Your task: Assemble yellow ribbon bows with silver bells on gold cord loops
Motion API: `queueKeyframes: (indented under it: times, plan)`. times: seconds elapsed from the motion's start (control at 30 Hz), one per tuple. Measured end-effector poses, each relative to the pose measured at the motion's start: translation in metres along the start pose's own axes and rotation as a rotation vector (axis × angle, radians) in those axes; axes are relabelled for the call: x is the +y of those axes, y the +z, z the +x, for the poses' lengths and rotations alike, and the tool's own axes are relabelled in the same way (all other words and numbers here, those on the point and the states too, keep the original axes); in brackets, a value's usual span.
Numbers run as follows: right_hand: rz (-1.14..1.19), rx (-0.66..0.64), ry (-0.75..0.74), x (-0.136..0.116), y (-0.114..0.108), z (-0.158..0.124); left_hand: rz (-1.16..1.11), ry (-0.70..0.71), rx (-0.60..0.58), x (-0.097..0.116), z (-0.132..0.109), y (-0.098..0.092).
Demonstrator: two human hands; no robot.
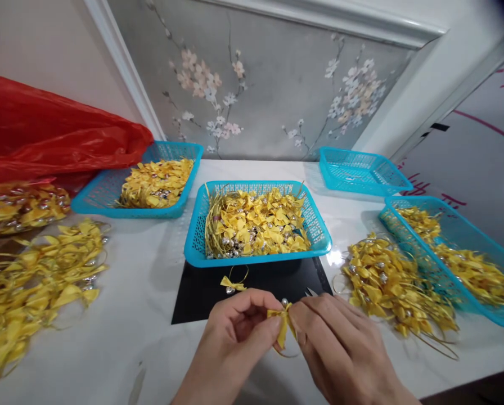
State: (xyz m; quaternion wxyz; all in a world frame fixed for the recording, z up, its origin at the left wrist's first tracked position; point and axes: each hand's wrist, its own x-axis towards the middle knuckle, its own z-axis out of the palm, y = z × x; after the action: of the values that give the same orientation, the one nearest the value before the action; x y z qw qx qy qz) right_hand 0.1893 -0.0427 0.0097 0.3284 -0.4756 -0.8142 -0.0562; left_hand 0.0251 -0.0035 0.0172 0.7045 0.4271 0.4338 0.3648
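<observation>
Between my two hands is a yellow ribbon bow (pixel 283 329) with a silver bell at its top and a thin cord loop hanging below. My left hand (pixel 239 332) pinches its left side between thumb and fingers. The fingers of my right hand (pixel 340 343) are closed on its right side. Pointed metal tips (pixel 311 292) show just behind my right hand; the rest of that tool is hidden. Another bow with a bell and a loop (pixel 233 284) lies on the black mat (pixel 201 304), beyond my left hand.
A blue basket (pixel 258 261) of bows stands ahead. Other blue baskets stand at the back left (pixel 108 211), back right (pixel 364 188) and right (pixel 480 225). Loose bow piles lie left (pixel 49 275) and right (pixel 387 281). A red plastic bag (pixel 58 129) overhangs the left basket.
</observation>
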Motion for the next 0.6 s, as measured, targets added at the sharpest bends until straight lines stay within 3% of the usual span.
queueKeyframes:
  times: [0.13,0.3,0.47,0.6]
  plan:
    - [0.228,0.044,0.179,-0.003,0.006,-0.002,0.142,0.061,-0.055,0.0,0.0,0.0]
    - [0.443,0.001,0.406,-0.008,0.006,-0.001,0.366,0.29,-0.006,0.0,-0.004,0.007]
    - [0.35,0.085,0.331,-0.014,0.011,-0.007,0.282,0.196,0.097,-0.001,-0.007,0.011]
    - [0.158,0.121,0.17,-0.009,0.012,-0.006,0.235,0.107,0.038,0.0,-0.004,0.007]
